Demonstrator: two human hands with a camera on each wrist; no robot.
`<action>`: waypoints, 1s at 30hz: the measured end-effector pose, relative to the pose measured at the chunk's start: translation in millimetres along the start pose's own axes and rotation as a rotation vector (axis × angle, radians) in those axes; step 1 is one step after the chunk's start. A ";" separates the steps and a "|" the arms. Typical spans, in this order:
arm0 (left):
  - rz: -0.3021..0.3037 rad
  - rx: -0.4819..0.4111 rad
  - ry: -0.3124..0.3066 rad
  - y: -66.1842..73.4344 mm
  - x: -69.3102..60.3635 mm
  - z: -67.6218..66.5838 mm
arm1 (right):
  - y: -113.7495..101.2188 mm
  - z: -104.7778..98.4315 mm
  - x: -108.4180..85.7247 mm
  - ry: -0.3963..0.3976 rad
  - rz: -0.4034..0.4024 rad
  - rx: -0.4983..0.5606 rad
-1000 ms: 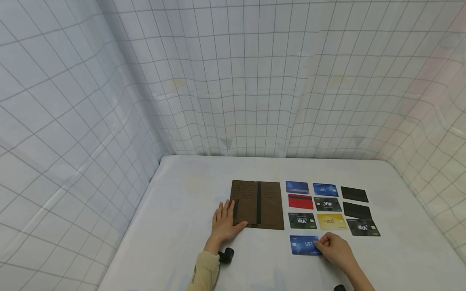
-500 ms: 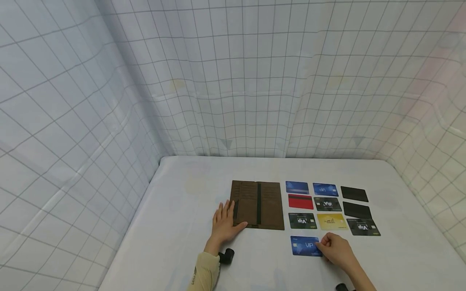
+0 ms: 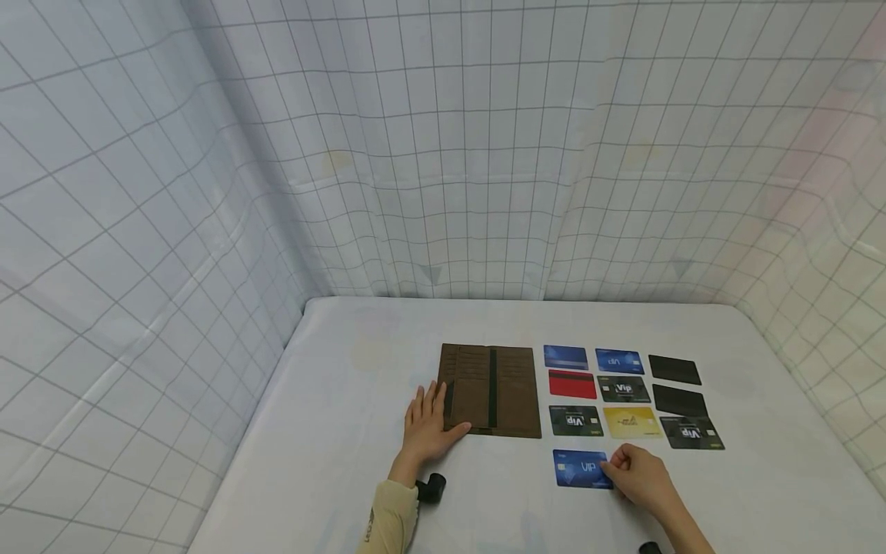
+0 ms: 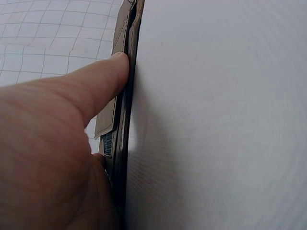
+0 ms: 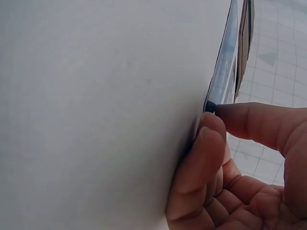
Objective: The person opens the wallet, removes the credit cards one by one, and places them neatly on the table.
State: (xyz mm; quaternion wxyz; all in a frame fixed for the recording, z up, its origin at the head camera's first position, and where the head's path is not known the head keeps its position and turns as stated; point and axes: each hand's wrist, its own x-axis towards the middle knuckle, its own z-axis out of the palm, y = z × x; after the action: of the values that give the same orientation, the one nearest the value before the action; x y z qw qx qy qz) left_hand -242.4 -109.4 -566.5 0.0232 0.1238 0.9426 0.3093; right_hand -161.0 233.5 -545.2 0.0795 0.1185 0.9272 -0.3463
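A brown wallet (image 3: 515, 392) lies spread flat on the white table. My left hand (image 3: 424, 435) rests on its left lower corner with fingers extended; in the left wrist view the thumb (image 4: 108, 79) touches the wallet's edge. Lower right, my right hand (image 3: 642, 475) pinches the right end of a blue VIP card (image 3: 577, 468) between thumb and curled fingers. In the right wrist view that card (image 5: 223, 67) appears edge-on, close to the tabletop, with the thumb (image 5: 259, 124) on its upper face.
Several cards lie in rows right of the wallet, among them a red card (image 3: 571, 385), a yellow card (image 3: 631, 422) and a black card (image 3: 674, 369). Grid-patterned white curtains (image 3: 443, 154) surround the table (image 3: 346, 369) at the back and sides.
The blue VIP card and right hand have shifted very slightly to the right and toward me. The left hand and wallet stay put.
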 end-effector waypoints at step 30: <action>-0.017 -0.060 0.021 -8.2 1.9 -11.0 | -7.8 -1.3 -0.9 -0.070 0.013 0.055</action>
State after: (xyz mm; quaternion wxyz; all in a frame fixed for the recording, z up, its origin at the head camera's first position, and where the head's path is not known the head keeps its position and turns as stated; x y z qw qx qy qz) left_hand -247.4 -121.7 -562.4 0.0195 0.1115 0.9341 0.3387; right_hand -162.3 228.5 -539.2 0.1110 0.1143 0.9132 -0.3750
